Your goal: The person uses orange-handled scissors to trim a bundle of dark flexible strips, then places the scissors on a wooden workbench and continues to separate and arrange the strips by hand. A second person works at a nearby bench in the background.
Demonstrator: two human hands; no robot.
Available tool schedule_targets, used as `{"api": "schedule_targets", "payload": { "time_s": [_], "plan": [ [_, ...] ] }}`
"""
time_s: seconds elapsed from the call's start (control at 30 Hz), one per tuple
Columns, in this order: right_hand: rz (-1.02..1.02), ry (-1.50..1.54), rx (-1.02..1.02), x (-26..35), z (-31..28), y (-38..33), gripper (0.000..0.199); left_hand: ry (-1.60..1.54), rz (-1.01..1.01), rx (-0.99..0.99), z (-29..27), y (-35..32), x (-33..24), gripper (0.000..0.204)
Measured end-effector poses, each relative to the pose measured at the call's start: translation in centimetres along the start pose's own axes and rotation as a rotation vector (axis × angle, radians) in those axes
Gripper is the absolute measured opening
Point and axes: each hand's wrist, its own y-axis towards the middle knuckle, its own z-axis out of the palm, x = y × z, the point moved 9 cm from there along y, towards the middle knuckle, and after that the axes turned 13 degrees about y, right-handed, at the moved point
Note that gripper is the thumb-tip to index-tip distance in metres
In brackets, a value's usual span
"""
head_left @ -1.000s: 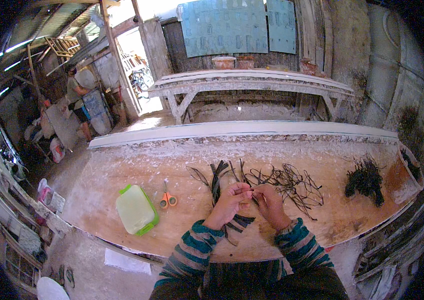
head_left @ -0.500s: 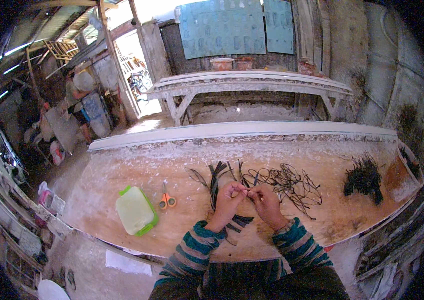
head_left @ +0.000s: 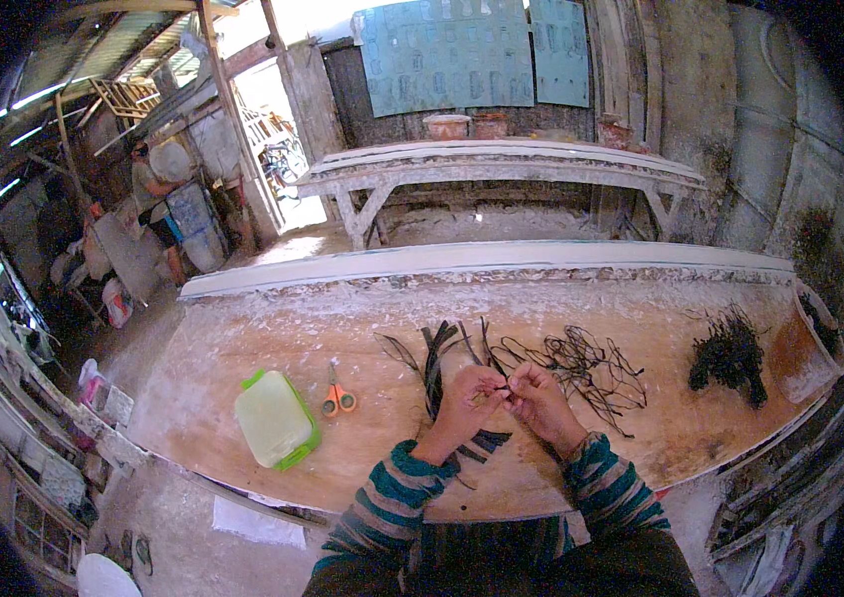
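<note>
My left hand (head_left: 472,398) and my right hand (head_left: 545,406) meet fingertip to fingertip above the wooden table (head_left: 362,468). Both are closed in a pinch on a thin black cord (head_left: 504,389), of which only a small dark bit shows between the fingers. Beneath and beside my left hand lies a bundle of flat black strips (head_left: 433,358), partly covered by the hand. Just beyond my right hand spreads a loose tangle of knotted black cords (head_left: 586,363). Orange-handled scissors (head_left: 338,398) rest to the left of the strips.
A light-green lidded plastic box (head_left: 276,420) lies left of the scissors. Farther right are a heap of black cords (head_left: 729,356) and a dusty bucket (head_left: 808,343) on its side. A long white ledge (head_left: 482,259) borders the table's far side. Another person (head_left: 150,189) stands at the far left.
Both hands have shifted slightly right, still pinching together. The right fingers have lifted a little, and the left hand has turned slightly. The objects on the table stay put.
</note>
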Motion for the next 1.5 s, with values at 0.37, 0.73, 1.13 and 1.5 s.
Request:
{"api": "schedule_targets", "payload": {
  "time_s": [0.37,0.73,1.13,1.5],
  "plan": [
    [-0.404,-0.689,-0.149,3.7,1.1,-1.6,0.016,-0.116,-0.038,-0.070,0.0,0.0,1.6,0.023],
    [-0.119,-0.352,-0.158,2.0,-0.2,-0.9,0.016,0.205,0.128,-0.101,-0.7,-0.1,-0.8,0.025],
    [0.083,0.171,-0.040,-0.4,0.2,-0.4,0.007,0.013,-0.004,-0.090,-0.2,-0.4,0.3,0.021],
    [0.215,0.311,0.042,-1.6,-0.5,-0.2,0.015,0.214,0.145,-0.037,0.1,-0.4,-0.9,0.019]
  ]
}}
